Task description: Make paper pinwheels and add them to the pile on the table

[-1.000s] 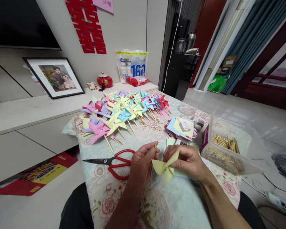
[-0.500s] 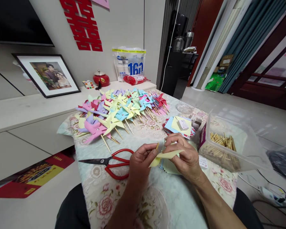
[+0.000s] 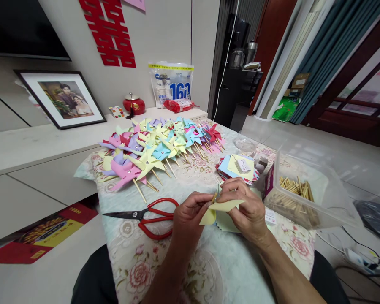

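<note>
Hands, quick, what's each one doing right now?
Left hand: closed, pinching a thin wooden stick at the folded yellow paper pinwheel.
Right hand: closed, gripping that same yellow paper pinwheel from above.

Matt paper pinwheel [image 3: 220, 207], wooden stick [image 3: 214, 196], glossy-handled scissors [image 3: 145, 216], seemingly cloth tablecloth [image 3: 190, 270]

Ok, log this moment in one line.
left hand: holds stick | right hand: holds yellow pinwheel | scissors on table

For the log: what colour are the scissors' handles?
Red, on the scissors in the head view.
</note>
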Tool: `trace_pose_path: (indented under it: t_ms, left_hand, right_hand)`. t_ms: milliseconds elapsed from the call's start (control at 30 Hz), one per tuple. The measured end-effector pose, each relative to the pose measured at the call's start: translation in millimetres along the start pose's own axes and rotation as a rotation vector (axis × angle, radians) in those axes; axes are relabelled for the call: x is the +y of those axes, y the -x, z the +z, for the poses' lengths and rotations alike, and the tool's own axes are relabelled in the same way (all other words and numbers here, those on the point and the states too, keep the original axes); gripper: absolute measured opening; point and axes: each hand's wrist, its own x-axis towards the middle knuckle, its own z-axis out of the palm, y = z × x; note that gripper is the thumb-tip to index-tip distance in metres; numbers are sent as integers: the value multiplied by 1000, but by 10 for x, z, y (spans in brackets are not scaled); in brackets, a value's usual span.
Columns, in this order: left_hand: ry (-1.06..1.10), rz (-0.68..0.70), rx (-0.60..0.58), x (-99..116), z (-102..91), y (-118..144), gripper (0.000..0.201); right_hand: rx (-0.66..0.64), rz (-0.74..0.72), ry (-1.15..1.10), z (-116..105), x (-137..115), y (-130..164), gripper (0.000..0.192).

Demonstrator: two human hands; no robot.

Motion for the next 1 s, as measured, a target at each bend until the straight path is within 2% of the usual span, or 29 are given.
trace_pose_path:
  t_ms: [67, 400, 733, 1000]
  left_hand:
    - [3, 21, -31, -14, -18, 5, 15]
    - [-41, 39, -23, 16, -8, 1, 10]
    - [-439, 293, -49, -9, -94, 31, 12]
    - [-609, 429, -72, 45, -82, 47, 20]
  right_hand:
    - [-4, -11, -8, 4, 12, 3, 25]
    - [-23, -17, 5, 8, 29, 16, 24]
    - [-33, -5, 27, -1, 33, 17, 22]
    - [-35, 2, 60, 5, 36, 29, 20]
